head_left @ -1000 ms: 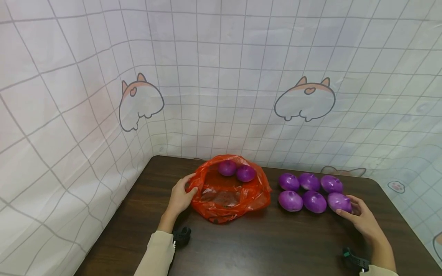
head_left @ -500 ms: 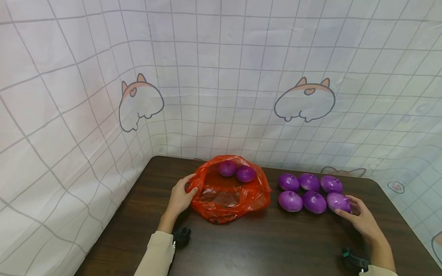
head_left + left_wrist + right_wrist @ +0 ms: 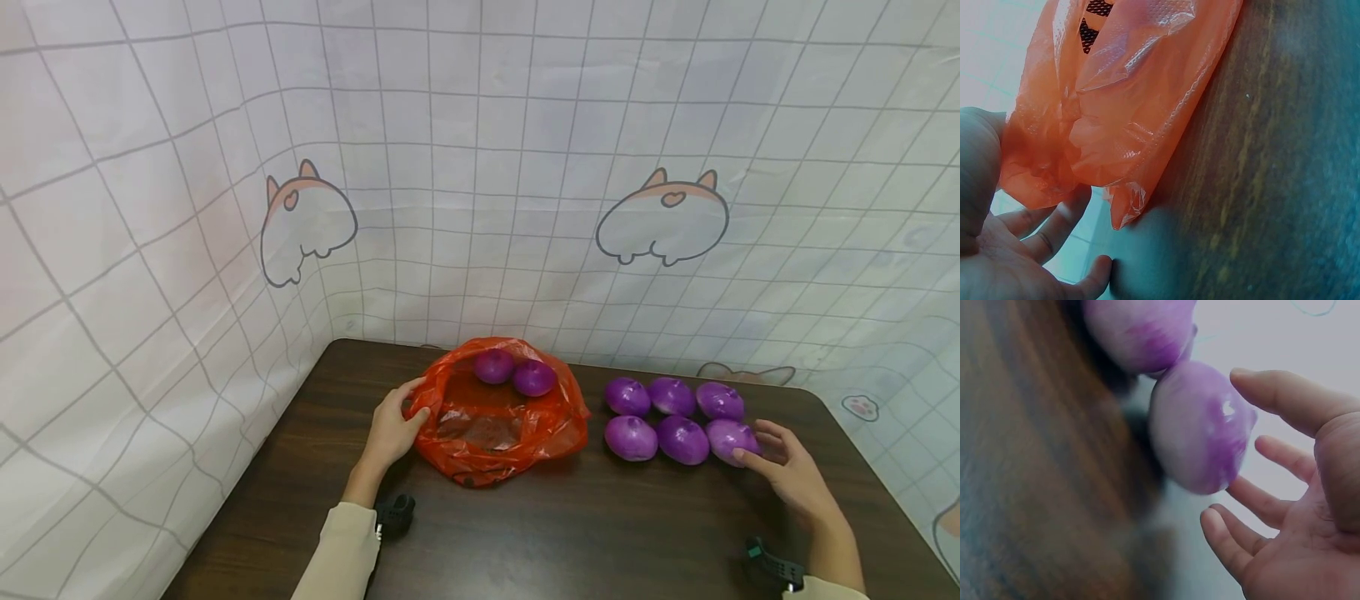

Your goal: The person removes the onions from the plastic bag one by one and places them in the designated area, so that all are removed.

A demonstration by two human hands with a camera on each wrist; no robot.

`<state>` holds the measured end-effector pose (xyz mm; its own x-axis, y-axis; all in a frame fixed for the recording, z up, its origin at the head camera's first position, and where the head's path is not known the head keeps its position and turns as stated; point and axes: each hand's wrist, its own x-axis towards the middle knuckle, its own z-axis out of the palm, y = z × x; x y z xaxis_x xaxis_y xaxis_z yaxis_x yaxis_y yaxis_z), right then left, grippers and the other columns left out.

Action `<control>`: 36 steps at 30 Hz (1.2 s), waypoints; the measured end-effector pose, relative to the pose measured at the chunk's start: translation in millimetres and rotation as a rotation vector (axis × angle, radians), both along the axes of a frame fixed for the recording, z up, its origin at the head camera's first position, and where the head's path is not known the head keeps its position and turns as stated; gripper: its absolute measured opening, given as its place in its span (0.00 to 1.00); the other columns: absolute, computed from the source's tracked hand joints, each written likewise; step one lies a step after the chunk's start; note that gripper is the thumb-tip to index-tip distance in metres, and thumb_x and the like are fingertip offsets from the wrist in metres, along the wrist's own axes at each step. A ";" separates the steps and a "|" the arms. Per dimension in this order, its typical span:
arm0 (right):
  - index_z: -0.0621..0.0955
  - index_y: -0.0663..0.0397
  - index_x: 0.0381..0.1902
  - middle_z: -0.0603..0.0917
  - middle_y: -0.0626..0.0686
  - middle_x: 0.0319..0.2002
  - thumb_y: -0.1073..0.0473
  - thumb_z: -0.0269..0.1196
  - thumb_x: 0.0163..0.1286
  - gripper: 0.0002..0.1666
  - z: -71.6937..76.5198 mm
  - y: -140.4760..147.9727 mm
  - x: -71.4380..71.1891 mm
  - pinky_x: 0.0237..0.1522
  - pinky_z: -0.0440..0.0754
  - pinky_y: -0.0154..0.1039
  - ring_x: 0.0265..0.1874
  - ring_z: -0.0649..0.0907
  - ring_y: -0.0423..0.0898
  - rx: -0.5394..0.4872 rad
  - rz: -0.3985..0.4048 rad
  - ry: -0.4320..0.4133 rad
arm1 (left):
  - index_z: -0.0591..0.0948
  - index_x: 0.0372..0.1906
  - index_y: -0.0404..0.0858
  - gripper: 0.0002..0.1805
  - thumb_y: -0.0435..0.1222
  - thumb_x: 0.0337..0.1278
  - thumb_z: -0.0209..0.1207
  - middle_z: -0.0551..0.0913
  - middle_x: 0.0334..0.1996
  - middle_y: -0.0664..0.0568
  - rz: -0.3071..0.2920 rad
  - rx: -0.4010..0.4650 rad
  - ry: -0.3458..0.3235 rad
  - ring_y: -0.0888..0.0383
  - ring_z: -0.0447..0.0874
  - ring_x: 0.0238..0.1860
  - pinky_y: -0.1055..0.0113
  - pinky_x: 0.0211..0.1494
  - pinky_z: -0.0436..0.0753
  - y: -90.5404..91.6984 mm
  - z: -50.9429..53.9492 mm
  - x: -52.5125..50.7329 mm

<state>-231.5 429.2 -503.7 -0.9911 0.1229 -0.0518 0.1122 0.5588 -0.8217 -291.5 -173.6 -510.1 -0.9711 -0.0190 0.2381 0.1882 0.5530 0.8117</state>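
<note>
A red plastic bag [image 3: 480, 467] lies with its mouth spread wide, and two purple onions [image 3: 513, 372] sit inside at its far side. My left hand [image 3: 392, 425] pinches the bag's left rim between thumb and fingers; in the left wrist view the orange-red film [image 3: 1122, 125] runs between them. To the right of the bag, several purple onions stand in two rows of three. At the right end of the near row is one onion [image 3: 731, 442], with my right hand [image 3: 793, 475] beside it. In the right wrist view the fingers [image 3: 1272, 506] spread loosely about that onion [image 3: 1200, 428].
The dark wooden table [image 3: 570, 533] has its back edge against a white grid-patterned cloth [image 3: 480, 208]. More onions [image 3: 628, 396] fill the far row and touch or nearly touch their neighbours. A dark strap [image 3: 772, 567] sits on the right wrist.
The near-row end onion has shifted slightly left, against its neighbour. My right hand has loosened from it, its fingers opening. The left hand and bag have stayed in place.
</note>
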 end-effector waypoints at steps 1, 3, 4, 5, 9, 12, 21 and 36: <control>0.48 0.64 0.81 0.56 0.78 0.75 0.43 0.63 0.74 0.54 3.1 -1.3 0.7 0.44 0.75 0.32 0.68 0.64 0.74 -0.003 -0.005 0.009 | 0.75 0.71 0.46 0.29 0.34 0.65 0.65 0.80 0.58 0.39 0.001 0.001 0.003 0.43 0.80 0.56 0.43 0.59 0.80 0.1 -0.2 0.0; 0.49 0.60 0.82 0.55 0.77 0.76 0.43 0.62 0.75 0.53 10.6 -4.8 1.9 0.52 0.78 0.47 0.69 0.62 0.75 -0.001 -0.029 0.025 | 0.75 0.71 0.46 0.29 0.34 0.66 0.65 0.80 0.58 0.40 0.004 0.002 0.003 0.43 0.80 0.56 0.43 0.60 0.80 0.2 -0.5 -0.2; 0.49 0.57 0.82 0.54 0.76 0.76 0.42 0.62 0.74 0.53 14.8 -6.9 2.5 0.56 0.76 0.56 0.70 0.60 0.76 -0.006 -0.042 0.032 | 0.75 0.71 0.46 0.29 0.34 0.66 0.65 0.81 0.58 0.40 0.005 0.002 0.006 0.43 0.80 0.56 0.43 0.60 0.80 0.3 -0.7 -0.2; 0.50 0.55 0.83 0.53 0.76 0.77 0.42 0.62 0.74 0.52 19.5 -9.3 3.0 0.58 0.73 0.64 0.71 0.59 0.77 -0.009 -0.056 0.043 | 0.76 0.71 0.46 0.29 0.34 0.65 0.65 0.81 0.58 0.40 0.005 0.002 0.006 0.43 0.80 0.56 0.43 0.60 0.80 0.4 -0.7 -0.2; 0.53 0.49 0.83 0.56 0.73 0.77 0.41 0.62 0.74 0.50 38.2 -20.1 5.8 0.58 0.71 0.68 0.71 0.59 0.76 0.034 -0.100 0.115 | 0.76 0.71 0.47 0.29 0.34 0.65 0.65 0.81 0.58 0.40 0.002 0.006 0.006 0.43 0.80 0.56 0.43 0.59 0.80 1.0 0.5 0.7; 0.56 0.47 0.82 0.62 0.69 0.75 0.41 0.62 0.74 0.47 51.7 -29.1 9.2 0.53 0.75 0.51 0.68 0.65 0.70 0.106 -0.107 0.187 | 0.75 0.71 0.47 0.29 0.34 0.66 0.65 0.80 0.58 0.40 -0.004 0.007 0.004 0.42 0.80 0.57 0.42 0.59 0.80 1.3 1.6 1.6; 0.67 0.45 0.76 0.76 0.44 0.64 0.49 0.64 0.74 0.36 81.6 -69.3 12.9 0.46 0.69 0.16 0.55 0.71 0.25 0.100 -0.014 0.395 | 0.75 0.71 0.47 0.29 0.35 0.66 0.65 0.80 0.58 0.40 0.000 0.013 -0.007 0.44 0.81 0.53 0.45 0.56 0.81 0.5 1.9 2.4; 0.73 0.51 0.70 0.78 0.48 0.62 0.61 0.65 0.72 0.29 87.4 -179.9 7.0 0.56 0.77 0.23 0.57 0.78 0.37 -0.028 0.322 0.484 | 0.74 0.72 0.46 0.30 0.34 0.66 0.65 0.80 0.59 0.39 -0.008 0.009 -0.016 0.45 0.82 0.50 0.45 0.56 0.82 1.4 2.6 1.6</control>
